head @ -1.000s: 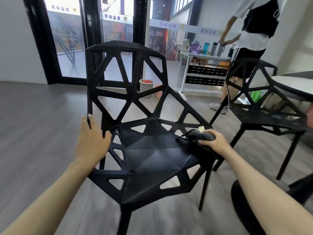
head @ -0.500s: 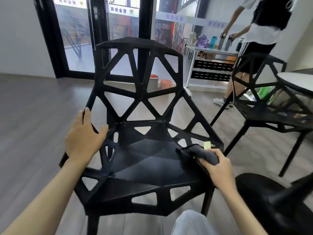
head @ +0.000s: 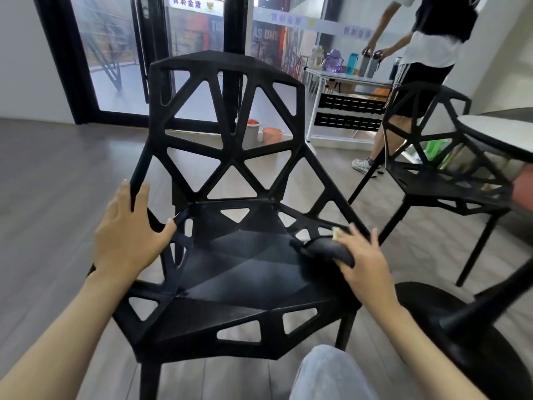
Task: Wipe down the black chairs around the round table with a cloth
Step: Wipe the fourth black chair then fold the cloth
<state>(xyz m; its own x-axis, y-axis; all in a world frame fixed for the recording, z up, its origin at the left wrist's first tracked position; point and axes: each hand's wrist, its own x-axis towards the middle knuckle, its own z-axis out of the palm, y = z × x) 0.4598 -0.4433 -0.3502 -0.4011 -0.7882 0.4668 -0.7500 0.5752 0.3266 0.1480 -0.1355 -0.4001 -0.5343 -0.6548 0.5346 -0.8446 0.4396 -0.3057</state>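
A black chair (head: 230,278) with triangular cut-outs stands right in front of me, its back toward the glass doors. My left hand (head: 127,235) rests on the chair's left side frame, fingers spread along the bar. My right hand (head: 363,261) presses a dark cloth (head: 323,249) with a small pale tag onto the right side of the seat. A second black chair (head: 441,180) stands to the right, beside the round table (head: 496,134).
The round table's black base (head: 461,336) lies on the floor at lower right. A person (head: 424,53) stands at a white shelf cart (head: 346,111) with bottles in the back. Two small buckets (head: 261,132) sit by the glass doors. My knee (head: 326,373) shows at the bottom.
The chair has turned to face me squarely and sits closer. My right hand with the cloth has slid along the right side of the seat. My left hand stays on the left frame.
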